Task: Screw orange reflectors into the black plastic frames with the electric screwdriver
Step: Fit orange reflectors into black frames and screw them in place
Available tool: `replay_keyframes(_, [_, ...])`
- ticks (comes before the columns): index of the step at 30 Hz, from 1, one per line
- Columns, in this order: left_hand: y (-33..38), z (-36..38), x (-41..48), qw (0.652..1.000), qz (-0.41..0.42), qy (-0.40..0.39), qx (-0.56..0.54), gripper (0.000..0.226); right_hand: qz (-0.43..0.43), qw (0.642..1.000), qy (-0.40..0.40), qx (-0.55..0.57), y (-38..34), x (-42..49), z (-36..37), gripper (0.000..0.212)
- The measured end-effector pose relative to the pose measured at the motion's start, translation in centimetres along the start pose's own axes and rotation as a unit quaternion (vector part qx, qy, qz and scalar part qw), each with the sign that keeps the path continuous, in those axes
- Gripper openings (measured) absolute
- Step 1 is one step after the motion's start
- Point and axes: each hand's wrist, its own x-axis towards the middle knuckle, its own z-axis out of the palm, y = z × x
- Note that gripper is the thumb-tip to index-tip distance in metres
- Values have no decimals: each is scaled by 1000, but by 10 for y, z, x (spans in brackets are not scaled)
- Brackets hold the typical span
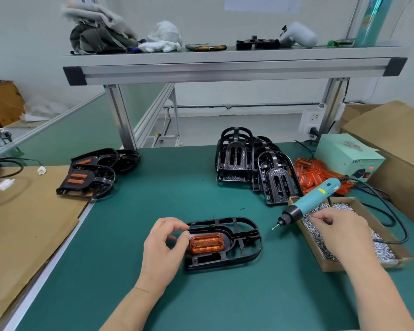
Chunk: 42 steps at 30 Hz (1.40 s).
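Left hand [164,244] pinches the orange reflector [206,243] seated in a black frame [244,237] near the tabletop's [177,187] front edge. Right hand [342,230] grips the electric screwdriver [308,201] above the screw box [359,266] at the right edge. Next, probably: line the bit up with a reflector hole.

place: small factory assembly station
bench: green-mat bench [177,187], aluminium-profile shelf [225,70] above
stock: stacked black frames [234,158], orange reflectors [320,175], screw box [317,254]
tool: electric screwdriver [316,194], power unit [349,154]
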Motion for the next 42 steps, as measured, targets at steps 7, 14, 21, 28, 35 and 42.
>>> replay_keyframes(7, [-2, 0, 1, 1000, -12, -2, -8, 35, -20, 998, 37, 53, -8, -3, -7, 9])
replay_keyframes(14, [31, 5, 17, 896, -276, -139, -320, 28, -263, 945, -16, 194, -100, -46, -6, 10])
replay_keyframes(21, [41, 5, 25, 700, -425, -246, -518, 40, -375, 903, -166, 129, -139, -63, 24, 14])
replay_keyframes(28, [30, 0, 27, 716, -415, -241, -508, 41, -264, 938, -56, 217, -119, -48, 22, 15])
replay_keyframes(35, [22, -2, 27, 756, -398, -208, -476, 37, 60, 984, 48, 163, -36, 19, 13, 43])
replay_keyframes(42, [27, 6, 25, 783, -404, -163, -443, 22, 248, 889, -51, 381, -11, 39, 29, 59])
